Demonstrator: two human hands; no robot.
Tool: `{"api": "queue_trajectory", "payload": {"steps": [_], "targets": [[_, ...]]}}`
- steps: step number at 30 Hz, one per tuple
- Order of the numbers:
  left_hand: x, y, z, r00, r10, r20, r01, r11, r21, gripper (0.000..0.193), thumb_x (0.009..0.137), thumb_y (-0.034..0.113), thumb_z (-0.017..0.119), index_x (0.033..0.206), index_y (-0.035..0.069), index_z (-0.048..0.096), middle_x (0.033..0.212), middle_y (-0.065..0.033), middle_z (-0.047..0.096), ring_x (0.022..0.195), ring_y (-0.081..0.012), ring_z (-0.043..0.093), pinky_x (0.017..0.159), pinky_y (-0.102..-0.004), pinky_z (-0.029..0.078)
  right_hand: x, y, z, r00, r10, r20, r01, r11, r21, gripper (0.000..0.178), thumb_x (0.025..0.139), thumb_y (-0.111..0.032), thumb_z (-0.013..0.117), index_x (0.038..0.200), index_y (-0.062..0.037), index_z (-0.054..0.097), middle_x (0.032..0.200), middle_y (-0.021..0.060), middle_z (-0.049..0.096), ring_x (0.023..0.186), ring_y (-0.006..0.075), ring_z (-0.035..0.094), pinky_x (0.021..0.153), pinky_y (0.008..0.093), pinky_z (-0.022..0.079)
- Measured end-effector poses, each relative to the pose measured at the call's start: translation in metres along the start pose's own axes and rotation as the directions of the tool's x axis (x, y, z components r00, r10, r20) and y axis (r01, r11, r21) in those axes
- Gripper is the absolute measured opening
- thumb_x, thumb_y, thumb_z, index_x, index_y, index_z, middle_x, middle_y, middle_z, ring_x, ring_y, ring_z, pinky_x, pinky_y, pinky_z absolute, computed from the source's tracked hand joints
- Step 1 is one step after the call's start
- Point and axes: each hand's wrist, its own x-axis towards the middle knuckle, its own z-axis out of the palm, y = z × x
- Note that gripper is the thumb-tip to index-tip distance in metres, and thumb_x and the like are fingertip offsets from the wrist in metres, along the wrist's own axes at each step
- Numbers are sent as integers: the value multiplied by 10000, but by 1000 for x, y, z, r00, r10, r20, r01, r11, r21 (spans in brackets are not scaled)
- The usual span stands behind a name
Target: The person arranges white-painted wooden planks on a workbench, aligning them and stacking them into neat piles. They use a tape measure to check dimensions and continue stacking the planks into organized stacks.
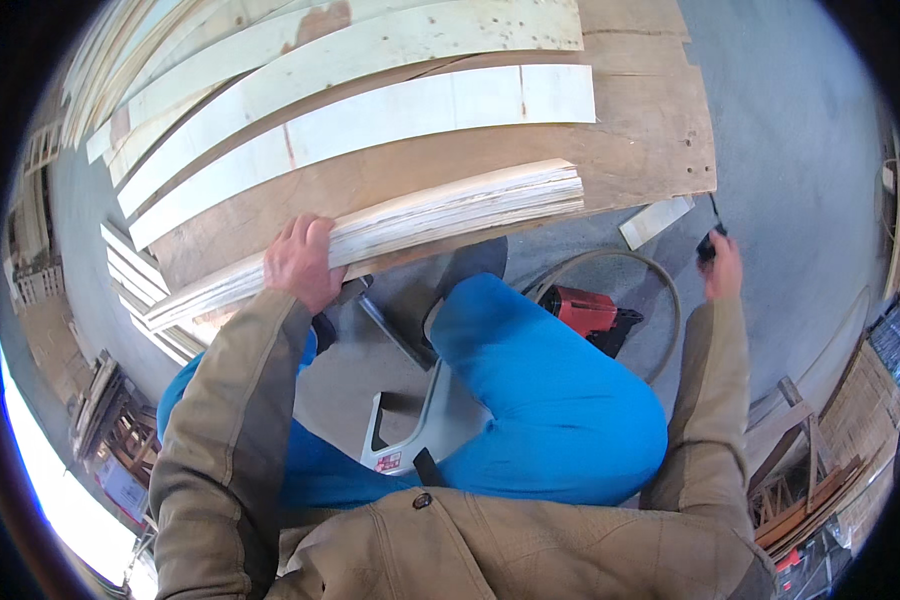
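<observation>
My left hand point(305, 262) grips the near edge of a stack of thin wood strips point(460, 208), its fingers over the top and its thumb at the side. The stack lies along the near edge of a brown plywood board point(640, 150). Out to the right, past the board's corner, my right hand point(725, 270) is closed round a black-handled tool point(708, 243). A thin dark shaft points up from that tool beside the corner; its exact kind cannot be made out.
Wide pale wood strips point(420, 100) lie across the board's far side. Below its edge, a red and black nail gun point(582, 312) with a hose point(678, 320) rests near my right knee. A short wood piece point(655, 222) pokes out under the board. More strips point(135, 270) are stacked at left.
</observation>
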Motion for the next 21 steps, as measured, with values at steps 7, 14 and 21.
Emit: {"api": "queue_trajectory", "payload": {"steps": [7, 14, 21], "targets": [[1, 7, -10, 999, -28, 44, 27, 999, 20, 464, 782, 182, 872, 1153, 68, 618, 1140, -146, 662, 1128, -378, 667, 931, -499, 564, -172, -34, -16, 942, -73, 327, -183, 706, 684, 553, 1042, -467, 555, 1391, -47, 639, 1329, 145, 692, 811, 280, 636, 660, 400, 503], [-4, 2, -10, 999, -19, 50, 21, 999, -31, 423, 817, 215, 849, 1141, 75, 616, 1154, -134, 667, 1159, -358, 668, 951, -498, 558, -265, -175, 15, 814, -428, 393, -35, 639, 769, 704, 1034, -584, 545, 1455, -23, 602, 1326, 162, 679, 812, 269, 537, 717, 411, 424], [-7, -9, 0, 998, 56, -36, -59, 993, -104, 465, 847, 319, 871, 1151, 64, 628, 1140, -149, 683, 1111, -354, 691, 909, -497, 566, -361, -241, 102, 646, -533, 546, -9, 710, 704, 693, 978, -632, 613, 1260, -2, 675, 1152, 189, 714, 1191, 383, 639, 1079, 676, 470]]}}
